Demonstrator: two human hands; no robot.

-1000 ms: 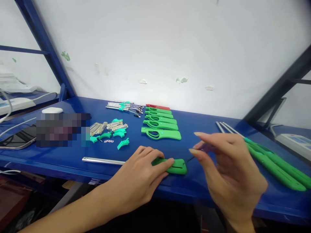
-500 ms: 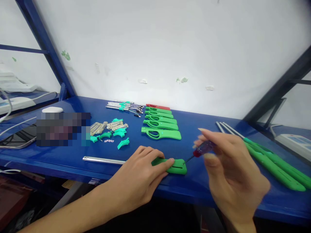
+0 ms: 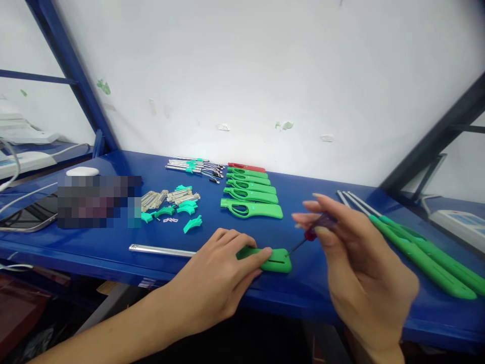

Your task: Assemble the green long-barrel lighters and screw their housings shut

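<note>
So my left hand (image 3: 227,273) pins the green lighter (image 3: 278,260) flat under it, right hand (image 3: 364,273) pinching the screwdriver (image 3: 316,230). Driver's slanted, so its tip could slip off that end.

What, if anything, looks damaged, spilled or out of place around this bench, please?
The wall has small marks above the bench that look like peeled or scuffed paint. One red casing stands out behind a row of green casings, though neatly aligned. No spill shows; the pixelated area at left cannot be judged.
</note>
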